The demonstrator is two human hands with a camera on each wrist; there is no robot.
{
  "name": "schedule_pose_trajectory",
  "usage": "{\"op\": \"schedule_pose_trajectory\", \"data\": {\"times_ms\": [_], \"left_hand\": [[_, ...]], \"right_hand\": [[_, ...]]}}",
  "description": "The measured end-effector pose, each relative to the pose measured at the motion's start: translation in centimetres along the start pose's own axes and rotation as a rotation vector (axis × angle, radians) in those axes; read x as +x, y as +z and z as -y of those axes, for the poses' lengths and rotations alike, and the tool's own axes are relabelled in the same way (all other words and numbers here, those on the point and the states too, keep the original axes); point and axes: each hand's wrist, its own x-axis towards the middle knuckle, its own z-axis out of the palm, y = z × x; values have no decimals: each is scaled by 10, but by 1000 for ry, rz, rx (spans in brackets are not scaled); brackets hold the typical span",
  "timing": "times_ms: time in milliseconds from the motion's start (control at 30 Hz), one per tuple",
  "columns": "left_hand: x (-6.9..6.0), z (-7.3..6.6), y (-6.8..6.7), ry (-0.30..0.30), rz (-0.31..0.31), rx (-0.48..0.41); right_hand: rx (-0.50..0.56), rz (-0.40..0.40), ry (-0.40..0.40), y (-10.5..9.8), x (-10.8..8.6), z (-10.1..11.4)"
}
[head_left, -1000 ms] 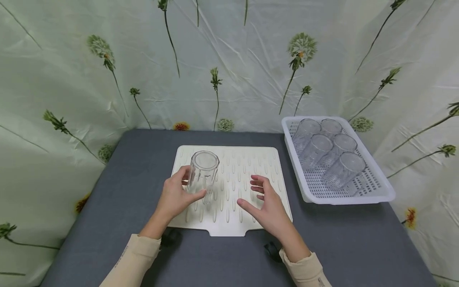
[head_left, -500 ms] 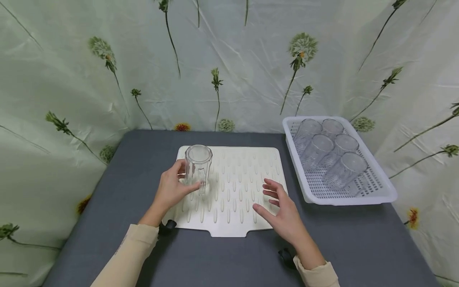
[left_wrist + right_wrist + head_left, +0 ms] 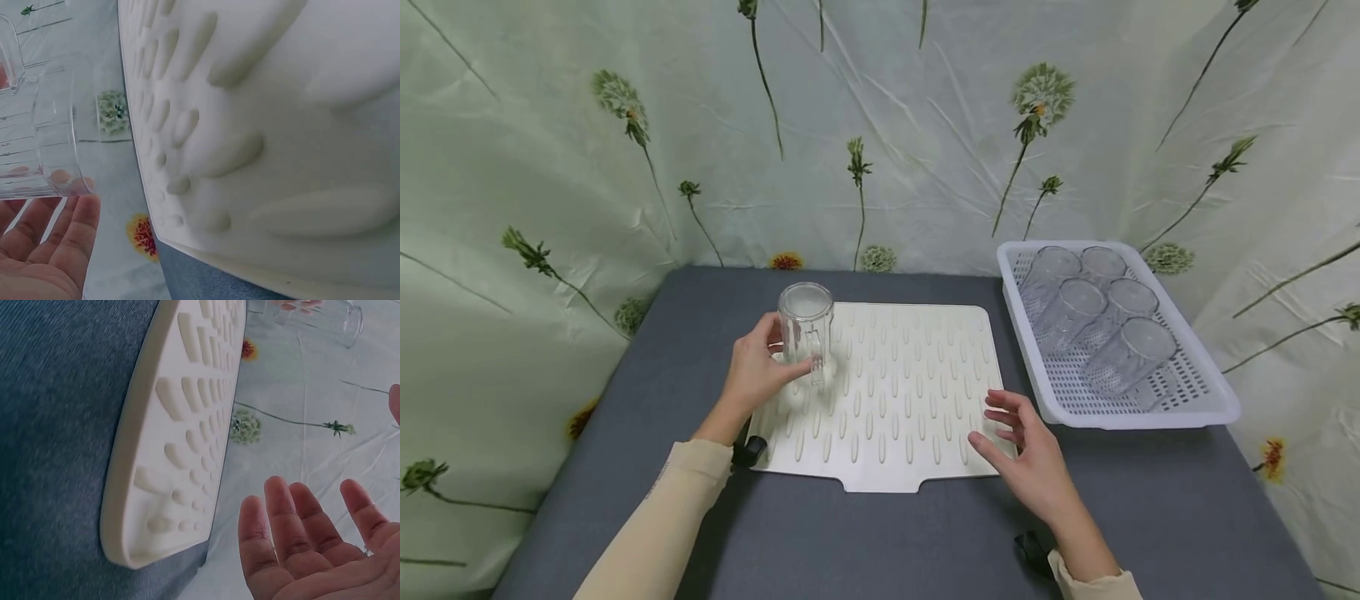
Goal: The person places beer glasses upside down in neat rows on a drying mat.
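My left hand (image 3: pixel 754 367) holds a clear glass mug (image 3: pixel 806 325) by its side, thumb in front and fingers behind. The mug stays roughly upright in the air above the far left part of a white ribbed drying board (image 3: pixel 880 400), its thick end seemingly facing up. In the left wrist view the mug's lower end (image 3: pixel 69 125) is apart from the board, with fingertips against the glass. My right hand (image 3: pixel 1030 454) hovers near the board's right front corner, fingers spread and relaxed, holding nothing. The right wrist view also shows its bare fingers (image 3: pixel 287 531).
A white perforated plastic basket (image 3: pixel 1213 408) at the right back holds several glass mugs (image 3: pixel 1131 358). The board lies on a dark grey tabletop (image 3: pixel 850 542). Close behind the table hangs a pale curtain (image 3: pixel 925 167) with a flower print.
My left hand has carried the mug left and toward the far edge of the board. My right hand has drawn away to the right and nearer me, still holding nothing.
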Motion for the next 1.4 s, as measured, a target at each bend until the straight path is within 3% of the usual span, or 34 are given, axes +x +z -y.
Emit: {"op": "schedule_pose_trajectory", "data": {"times_ms": [233,467,1400], "left_hand": [[12,3,-6,23,-14,-23],[22,9,-10,6,-8,-19],[65,26,-3,-46,-11,-33]], "right_hand": [[-26,-4,9,-5,-5,-3],[-17,-2,21,-7,-8,-4],[-23,-40,78,-15,-20,-19]]}}
